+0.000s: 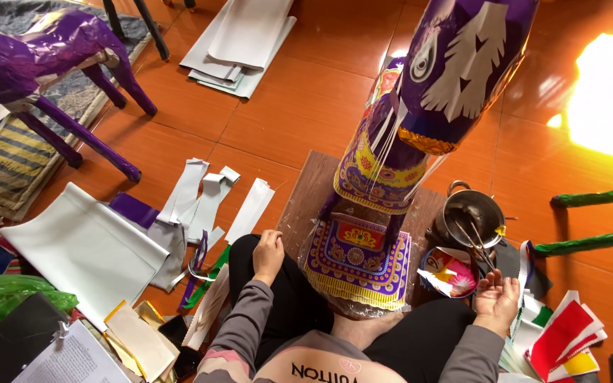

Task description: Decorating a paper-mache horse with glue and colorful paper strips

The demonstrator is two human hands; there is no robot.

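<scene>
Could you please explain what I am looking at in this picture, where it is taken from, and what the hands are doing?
The one picture comes from a camera on a person's head, looking down at their lap as they sit on an orange tiled floor. In front stands a purple paper horse on a wooden board. The left hand rests loosely curled on the knee; the right hand lies open, palm up, holding nothing. Nearby are white paper strips, a metal pot and a second purple horse.

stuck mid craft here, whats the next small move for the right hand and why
Probably reach forward to the metal pot: the right hand lies open, palm up and empty just below it, with thin sticks standing in the pot. The left hand rests on the knee.
</scene>
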